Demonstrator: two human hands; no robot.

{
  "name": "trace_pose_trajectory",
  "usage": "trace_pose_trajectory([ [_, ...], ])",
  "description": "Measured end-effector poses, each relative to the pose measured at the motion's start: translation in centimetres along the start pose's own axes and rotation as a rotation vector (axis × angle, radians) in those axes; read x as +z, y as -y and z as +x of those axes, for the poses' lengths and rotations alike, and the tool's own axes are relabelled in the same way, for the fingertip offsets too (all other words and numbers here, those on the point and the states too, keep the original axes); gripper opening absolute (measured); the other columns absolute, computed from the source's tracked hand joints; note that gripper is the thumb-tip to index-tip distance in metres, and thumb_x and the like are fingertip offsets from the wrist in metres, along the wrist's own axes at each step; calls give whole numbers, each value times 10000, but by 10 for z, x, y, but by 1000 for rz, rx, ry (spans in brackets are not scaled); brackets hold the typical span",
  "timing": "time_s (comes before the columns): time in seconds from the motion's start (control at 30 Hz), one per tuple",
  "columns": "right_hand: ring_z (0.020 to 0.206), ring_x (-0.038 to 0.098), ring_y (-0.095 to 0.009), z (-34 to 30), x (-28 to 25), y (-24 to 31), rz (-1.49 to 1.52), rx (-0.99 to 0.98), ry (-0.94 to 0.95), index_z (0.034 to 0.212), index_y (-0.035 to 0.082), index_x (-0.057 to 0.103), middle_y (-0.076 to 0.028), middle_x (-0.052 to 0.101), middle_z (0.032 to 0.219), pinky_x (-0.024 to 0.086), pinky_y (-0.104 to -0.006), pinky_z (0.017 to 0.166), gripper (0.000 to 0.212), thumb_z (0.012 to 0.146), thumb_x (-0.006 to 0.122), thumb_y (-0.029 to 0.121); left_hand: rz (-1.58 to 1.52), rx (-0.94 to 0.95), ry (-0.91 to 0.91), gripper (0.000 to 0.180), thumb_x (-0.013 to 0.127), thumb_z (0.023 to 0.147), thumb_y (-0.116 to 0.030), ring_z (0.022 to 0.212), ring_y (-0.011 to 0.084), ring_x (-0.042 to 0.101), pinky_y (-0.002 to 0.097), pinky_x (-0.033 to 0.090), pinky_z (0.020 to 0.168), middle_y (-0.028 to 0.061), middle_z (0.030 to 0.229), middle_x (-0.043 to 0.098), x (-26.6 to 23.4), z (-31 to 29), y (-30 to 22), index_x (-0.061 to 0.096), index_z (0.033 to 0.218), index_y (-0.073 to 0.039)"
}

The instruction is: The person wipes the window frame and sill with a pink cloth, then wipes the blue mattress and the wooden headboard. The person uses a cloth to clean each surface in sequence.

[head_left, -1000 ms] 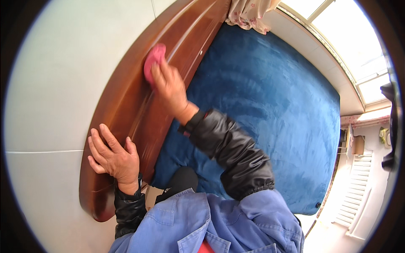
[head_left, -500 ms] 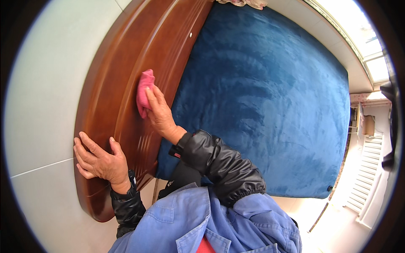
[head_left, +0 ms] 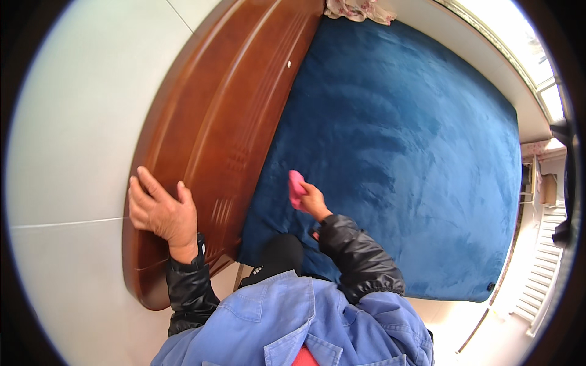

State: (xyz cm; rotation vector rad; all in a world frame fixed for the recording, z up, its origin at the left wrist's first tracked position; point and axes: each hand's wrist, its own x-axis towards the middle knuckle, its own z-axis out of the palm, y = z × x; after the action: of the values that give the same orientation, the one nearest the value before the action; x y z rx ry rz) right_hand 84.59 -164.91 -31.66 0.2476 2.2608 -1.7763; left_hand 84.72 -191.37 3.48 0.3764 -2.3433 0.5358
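Note:
My left hand (head_left: 163, 210) lies with its fingers spread on the top edge of a reddish-brown wooden headboard (head_left: 210, 128). In my right hand (head_left: 314, 202) is a bunched pink cloth (head_left: 296, 190), gripped between the fingers and thumb. That hand is over the near left part of a bed covered in blue plush fabric (head_left: 390, 165), to the right of the headboard. Whether the cloth touches the bed cannot be made out. Part of the cloth is hidden by my fingers.
A pale wall (head_left: 73, 152) stands behind the headboard. Patterned fabric (head_left: 360, 10) lies at the bed's far left corner. On the right are a bright window (head_left: 552, 100) and a white slatted radiator (head_left: 543, 262). My dark-clad knee (head_left: 281, 253) is at the bed's near edge.
My right hand has come off the headboard with the pink cloth and moved right, over the bed. The left hand stays on the headboard's edge. The view has shifted slightly.

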Motion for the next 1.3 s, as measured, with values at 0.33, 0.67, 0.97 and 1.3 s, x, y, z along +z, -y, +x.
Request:
trace_pose_trajectory([
  [0.33,845,717,-255,-113,-78,-72,334,424,-87,1336,66,643,-127,715,977,582,-394,627,584,790,510,-95,-57,26,-13,840,803,779,-334,1340,290,467,492,364,1067,154,1456,499,22,39,-24,432,1461,-13],
  [0.67,981,692,-213,-173,-77,-71,300,329,-83,1354,29,637,-97,718,1087,554,-322,845,635,737,565,-108,-28,71,-49,786,808,771,-355,1281,245,522,441,428,992,96,1362,555,47,60,-44,470,1410,-46],
  [0.97,883,696,-249,-235,-114,-94,422,503,-334,1407,44,598,-129,700,1114,588,-355,688,654,777,559,-122,121,81,-39,713,767,802,-454,1183,278,619,501,507,896,82,1289,651,49,64,-37,526,1360,-81],
  [1.3,1025,691,-213,-208,-101,-103,238,363,-403,1373,27,622,-125,714,1145,547,-307,914,668,725,536,-107,123,52,-24,776,778,814,-488,1286,248,552,455,435,982,68,1363,604,83,65,-50,493,1413,-85],
])
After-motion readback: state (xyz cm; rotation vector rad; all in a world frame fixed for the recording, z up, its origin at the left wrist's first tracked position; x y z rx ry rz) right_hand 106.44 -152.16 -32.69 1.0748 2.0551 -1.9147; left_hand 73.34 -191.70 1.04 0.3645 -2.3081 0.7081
